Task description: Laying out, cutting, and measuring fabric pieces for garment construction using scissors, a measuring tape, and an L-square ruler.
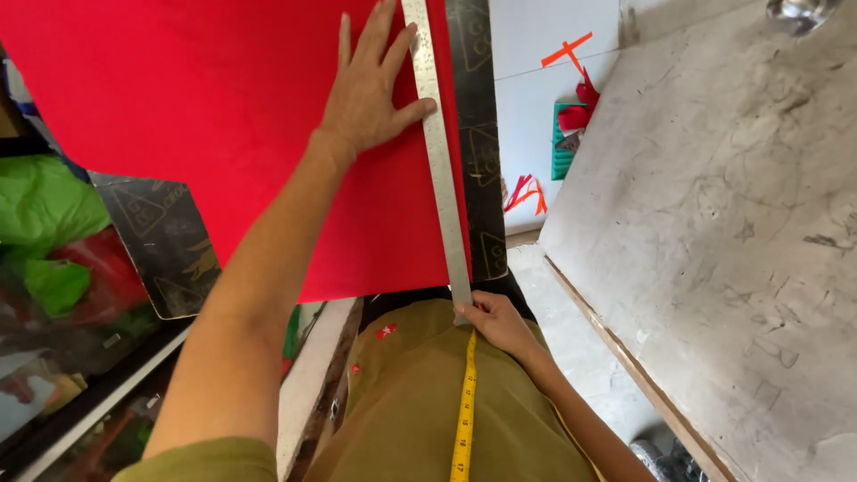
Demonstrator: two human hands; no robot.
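Green bags (pixel 45 214) sit at the left edge. At upper centre the left hand (pixel 366 94) lies flat and spread on the red sheet (pixel 196 98), pinning it to the dark board (pixel 165 236). The right hand (pixel 500 323) pinches the steel ruler (pixel 442 170) at its lower end, keeping it along the sheet's edge. A scuffed grey worktop (pixel 732 232) fills the right.

1. My left hand (pixel 366 85) and right hand (pixel 500 323) are both bare, with no gloves, rings or watch that I can see.
2. Both forearms are bare to above the elbow.
3. On my left arm a short olive-green sleeve (pixel 210 460) shows at the bottom edge of the view.
4. My olive-green garment (pixel 402 411) covers the torso below, with a few small red scraps (pixel 386 331) stuck to it.
5. A yellow tape measure (pixel 465 411) hangs down its front.
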